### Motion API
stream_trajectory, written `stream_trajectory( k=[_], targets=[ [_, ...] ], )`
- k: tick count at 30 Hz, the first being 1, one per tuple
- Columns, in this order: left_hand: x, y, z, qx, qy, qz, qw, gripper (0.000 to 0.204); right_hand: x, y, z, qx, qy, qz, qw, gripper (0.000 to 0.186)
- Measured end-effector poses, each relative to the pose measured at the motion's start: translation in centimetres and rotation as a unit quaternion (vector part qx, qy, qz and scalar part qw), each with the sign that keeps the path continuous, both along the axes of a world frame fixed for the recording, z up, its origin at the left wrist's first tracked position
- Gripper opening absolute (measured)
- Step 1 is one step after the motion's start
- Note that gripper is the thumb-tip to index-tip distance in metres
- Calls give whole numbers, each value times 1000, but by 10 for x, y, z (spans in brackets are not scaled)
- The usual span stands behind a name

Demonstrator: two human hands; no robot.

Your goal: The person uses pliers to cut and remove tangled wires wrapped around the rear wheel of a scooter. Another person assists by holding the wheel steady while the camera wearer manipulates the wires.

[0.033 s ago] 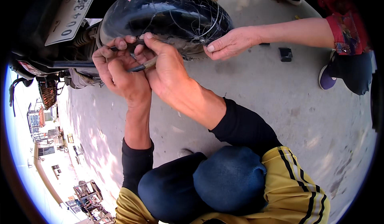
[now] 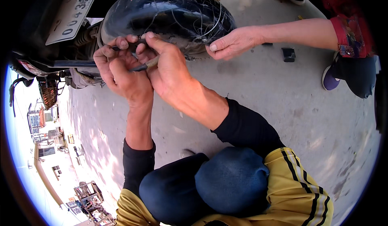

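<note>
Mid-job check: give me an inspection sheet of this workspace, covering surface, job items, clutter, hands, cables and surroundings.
Surface: pale concrete ground, patched with light and shade.
Job items: black tyre at a vehicle; slim rod between the hands.
Clutter: small black object on the ground, right of the tyre.
Left hand: curled at the tyre's near edge; grip partly hidden.
Right hand: closed on the rod.
Cables: thin pale strands across the tyre; wire or string, cannot tell.
Surroundings: another person's hand at the tyre's right side; purple shoe; building at far left.
</note>
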State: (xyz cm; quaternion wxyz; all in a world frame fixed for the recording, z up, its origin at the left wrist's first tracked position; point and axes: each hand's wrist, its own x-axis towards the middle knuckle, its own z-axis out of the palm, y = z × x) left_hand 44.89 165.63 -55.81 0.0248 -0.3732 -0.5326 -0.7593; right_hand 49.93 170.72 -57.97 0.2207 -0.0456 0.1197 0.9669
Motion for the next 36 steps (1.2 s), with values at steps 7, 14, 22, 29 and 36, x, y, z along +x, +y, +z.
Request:
stream_trajectory(
  k=[7,14,22,29,36],
  targets=[
    [-2,-2,-4,9,23,6,1000,15,4,1,1,8,-1,-1,1000,8],
    [1,0,-3,11,21,-4,1000,15,3,0,0,9,-2,0,1000,7],
    [-2,-8,-2,-56,35,-8,998,31,3,-1,-5,2,29,9,1000,8],
    [-18,-65,4,9,-71,-168,983,98,14,-27,-6,66,109,69,989,26],
    [-24,-70,-23,-202,-143,-132,960,37,87,-7,-53,373,3,199,906,49]
  ],
)
